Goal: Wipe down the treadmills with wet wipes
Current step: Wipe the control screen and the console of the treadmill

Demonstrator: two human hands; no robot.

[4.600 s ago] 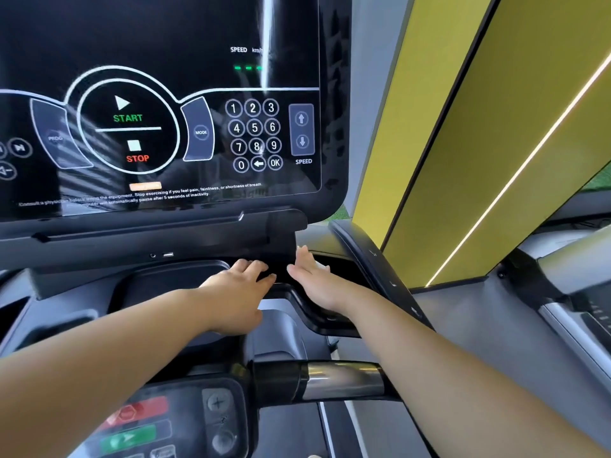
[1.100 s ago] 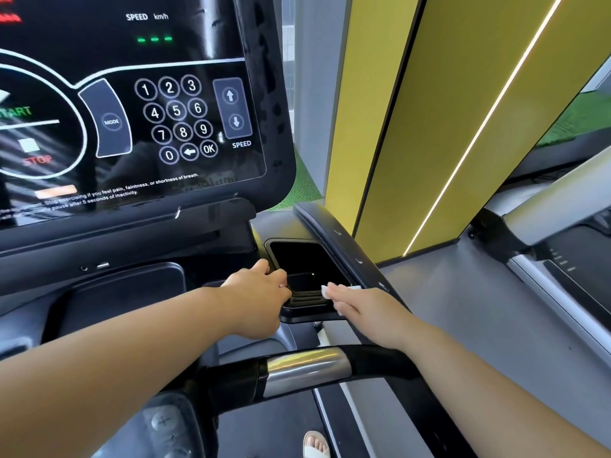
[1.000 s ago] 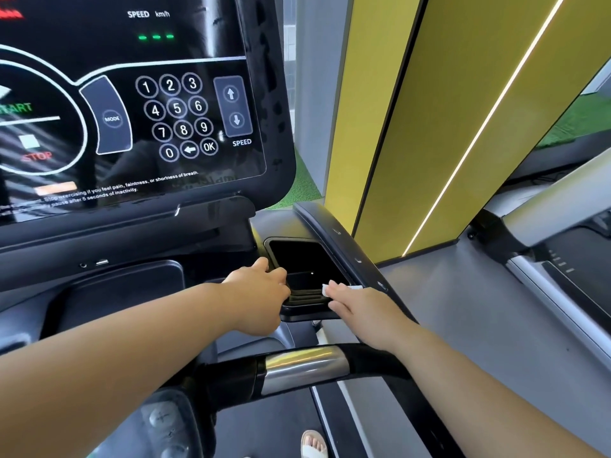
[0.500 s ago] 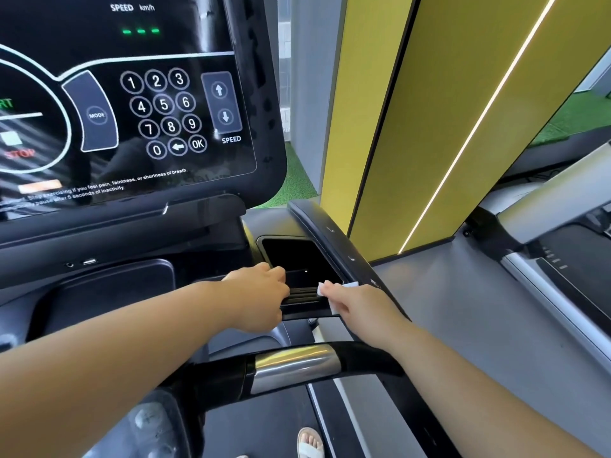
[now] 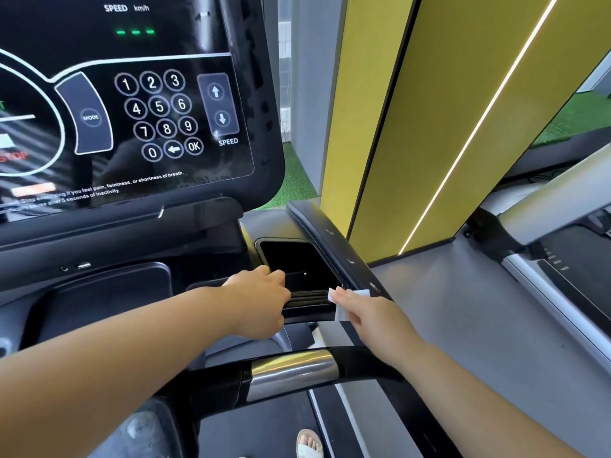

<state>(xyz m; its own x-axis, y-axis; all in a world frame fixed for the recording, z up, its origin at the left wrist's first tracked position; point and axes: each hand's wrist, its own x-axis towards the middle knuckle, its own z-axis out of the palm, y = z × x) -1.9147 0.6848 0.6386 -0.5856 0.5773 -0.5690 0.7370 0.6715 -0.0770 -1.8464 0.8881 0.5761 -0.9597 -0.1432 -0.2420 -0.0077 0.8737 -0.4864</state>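
Head view: right hand pinches a wet wipe at the side tray, left hand grips its rim; wiping seems partway, neighbouring treadmill likely remains.

head view | head-worn, faces forward-down | close over treadmill console
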